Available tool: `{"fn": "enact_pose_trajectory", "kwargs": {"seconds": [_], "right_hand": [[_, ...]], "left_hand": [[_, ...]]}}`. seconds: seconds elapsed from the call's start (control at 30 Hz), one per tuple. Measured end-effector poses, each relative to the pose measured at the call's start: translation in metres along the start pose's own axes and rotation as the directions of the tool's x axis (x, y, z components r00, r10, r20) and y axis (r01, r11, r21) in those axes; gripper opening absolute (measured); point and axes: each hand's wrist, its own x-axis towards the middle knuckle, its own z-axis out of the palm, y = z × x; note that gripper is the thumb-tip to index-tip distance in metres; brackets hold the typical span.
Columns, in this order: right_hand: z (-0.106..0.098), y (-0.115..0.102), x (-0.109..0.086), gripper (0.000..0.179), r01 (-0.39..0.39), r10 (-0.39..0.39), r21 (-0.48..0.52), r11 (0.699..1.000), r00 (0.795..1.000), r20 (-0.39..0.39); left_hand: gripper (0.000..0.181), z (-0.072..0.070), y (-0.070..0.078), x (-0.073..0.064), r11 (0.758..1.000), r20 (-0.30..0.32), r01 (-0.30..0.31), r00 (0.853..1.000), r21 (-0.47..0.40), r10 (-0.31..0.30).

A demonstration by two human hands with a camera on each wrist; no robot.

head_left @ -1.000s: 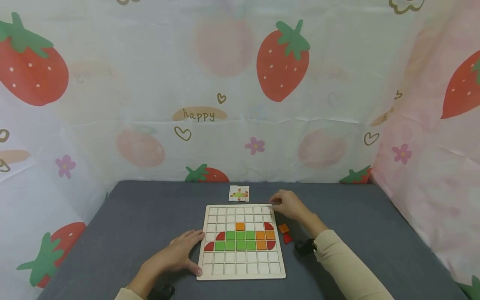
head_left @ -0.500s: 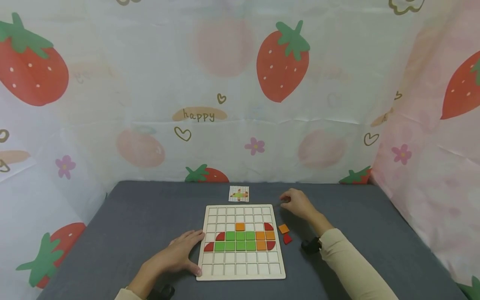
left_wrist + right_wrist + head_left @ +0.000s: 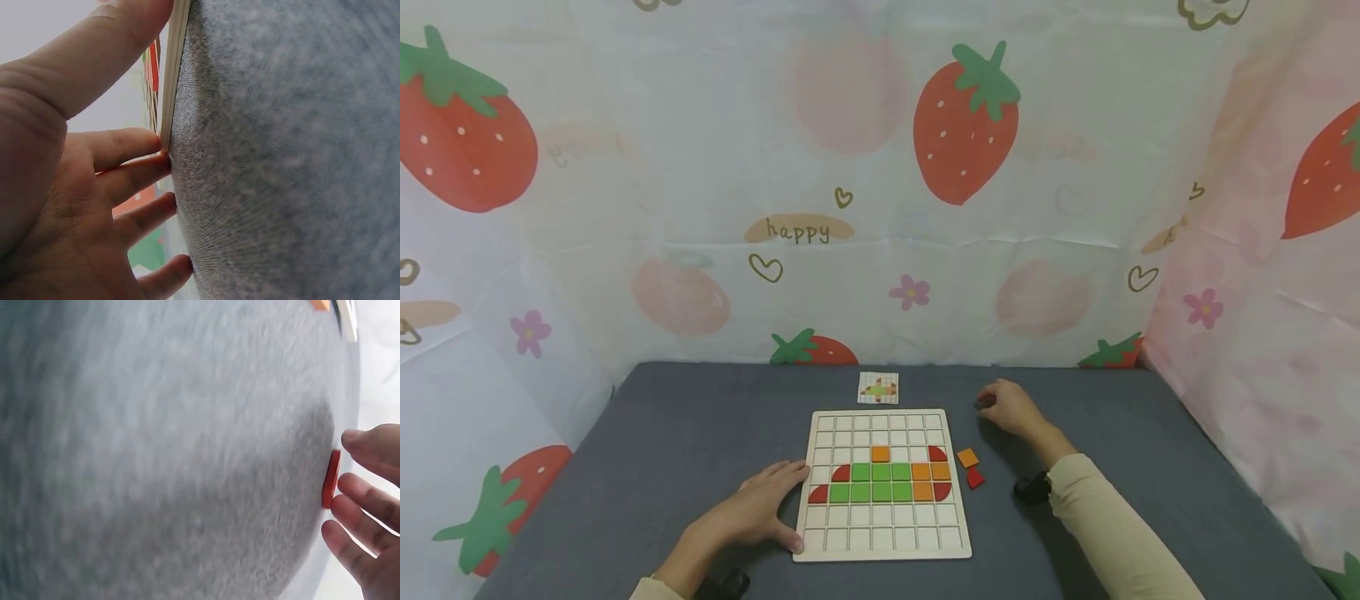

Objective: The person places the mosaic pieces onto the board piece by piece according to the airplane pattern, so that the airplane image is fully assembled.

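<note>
A pale wooden grid board (image 3: 882,537) lies on the dark cloth, with green, orange and rounded red tiles across its middle rows. My left hand (image 3: 747,510) rests along the board's left edge, fingers spread and thumb near its lower left corner, as the left wrist view also shows. Beyond the board's upper right corner, my right hand (image 3: 1011,410) is low over the cloth. In the right wrist view a red tile (image 3: 332,479) sits at its fingertips, between thumb (image 3: 365,445) and fingers. From the head view the hand mostly hides that tile.
An orange tile (image 3: 967,457) and a small red tile (image 3: 975,478) lie loose on the cloth just right of the board. Behind the board is a small pattern card (image 3: 877,388). A strawberry-print curtain (image 3: 850,275) stands behind the table (image 3: 715,408).
My right hand has moved right, away from the board's upper right corner, and something dark at its fingertips has travelled with it. The left hand and the board have stayed put.
</note>
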Motion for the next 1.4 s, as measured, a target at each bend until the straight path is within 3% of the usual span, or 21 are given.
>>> {"fn": "enact_pose_trajectory", "kwargs": {"seconds": [0.27,0.93,1.4], "right_hand": [[-0.0043,0.0097,0.001,0.024,-0.028,0.03,-0.041,0.999,0.999,0.044],[-0.0024,0.0094,0.0017,0.018,-0.077,0.08,-0.064,0.995,0.996,0.046],[-0.0055,0.0084,-0.0001,0.019,-0.023,0.026,-0.079,0.997,0.999,0.041]], "left_hand": [[0.105,-0.001,0.0015,-0.0003,1.0,0.002,0.003,1.0,-0.007,-0.003],[0.105,-0.0006,-0.0004,0.0002,1.0,0.009,-0.003,1.0,-0.009,0.003],[0.105,0.0014,-0.0021,0.001,1.0,-0.005,-0.004,1.0,0.007,0.004]]}}
